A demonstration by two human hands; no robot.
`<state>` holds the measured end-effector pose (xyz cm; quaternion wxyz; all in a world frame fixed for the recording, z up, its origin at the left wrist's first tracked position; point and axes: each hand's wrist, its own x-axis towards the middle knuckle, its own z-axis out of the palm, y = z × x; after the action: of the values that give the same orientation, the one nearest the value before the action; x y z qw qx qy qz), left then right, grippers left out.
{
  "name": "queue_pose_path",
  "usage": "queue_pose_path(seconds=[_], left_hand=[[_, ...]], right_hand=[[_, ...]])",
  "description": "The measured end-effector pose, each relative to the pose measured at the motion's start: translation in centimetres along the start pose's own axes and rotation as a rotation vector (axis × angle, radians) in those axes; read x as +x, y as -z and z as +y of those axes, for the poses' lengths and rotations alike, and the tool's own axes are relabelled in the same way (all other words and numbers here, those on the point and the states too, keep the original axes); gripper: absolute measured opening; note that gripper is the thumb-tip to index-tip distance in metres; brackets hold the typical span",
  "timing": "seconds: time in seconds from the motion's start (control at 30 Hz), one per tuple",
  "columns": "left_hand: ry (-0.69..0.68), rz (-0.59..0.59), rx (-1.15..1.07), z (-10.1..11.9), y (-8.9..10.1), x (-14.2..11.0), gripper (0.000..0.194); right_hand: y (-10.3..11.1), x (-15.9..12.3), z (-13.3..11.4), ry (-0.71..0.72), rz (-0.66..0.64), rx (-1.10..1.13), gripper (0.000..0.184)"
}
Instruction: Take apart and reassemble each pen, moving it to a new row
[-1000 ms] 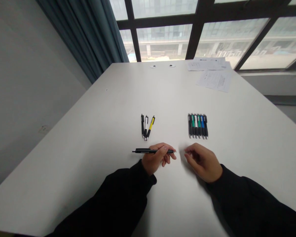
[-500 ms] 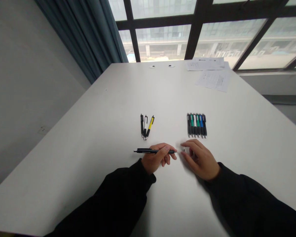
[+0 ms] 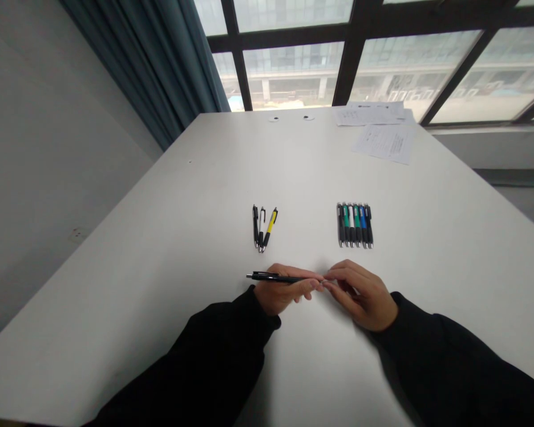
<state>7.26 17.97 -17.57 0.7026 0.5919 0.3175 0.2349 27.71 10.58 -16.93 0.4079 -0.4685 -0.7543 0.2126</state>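
A black ballpoint pen [image 3: 289,278] lies nearly level across my left hand [image 3: 280,292], held between thumb and fingers. Its clip and push button point left. My right hand [image 3: 360,295] meets the other end, thumb and forefinger pinched around a small silvery pen tip [image 3: 324,281], mostly hidden by the fingertips. The two hands touch or nearly touch there. Beyond my left hand lie a black pen [image 3: 255,225], a white pen [image 3: 261,228] and a yellow pen [image 3: 270,228], their lower ends close together.
A neat row of several pens [image 3: 355,225], in black, green, white and blue, lies beyond my right hand. All rest on a white table [image 3: 182,219]. Printed papers [image 3: 385,142] lie at its far right, by the window [image 3: 293,65]. A blue curtain [image 3: 160,65] hangs at left.
My right hand's fingers have closed in from a small gap onto the pen's end, bringing the small piece to it. The pen has shifted slightly right and down with my left hand.
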Motion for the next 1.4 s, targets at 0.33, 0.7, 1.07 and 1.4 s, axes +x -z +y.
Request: queue_pose_path(seconds=[0.33,0.7,1.07,1.4], left_hand=[[0.003,-0.001,0.054,0.9,0.0,0.0,0.033],[-0.044,0.224,-0.100,0.0,0.9,0.6,0.012],[-0.018,0.218,-0.151,0.6,0.6,0.7,0.018],[-0.015,0.208,-0.134,0.9,0.6,0.8,0.018]], right_hand=[[0.0,0.2,-0.1,0.021,-0.037,0.022,0.016],[1.3,-0.2,1.2,-0.006,-0.099,-0.163,0.003],[1.9,-0.2,1.9,-0.154,-0.165,-0.417,0.019],[1.8,-0.2,2.3,-0.152,-0.169,-0.400,0.016]])
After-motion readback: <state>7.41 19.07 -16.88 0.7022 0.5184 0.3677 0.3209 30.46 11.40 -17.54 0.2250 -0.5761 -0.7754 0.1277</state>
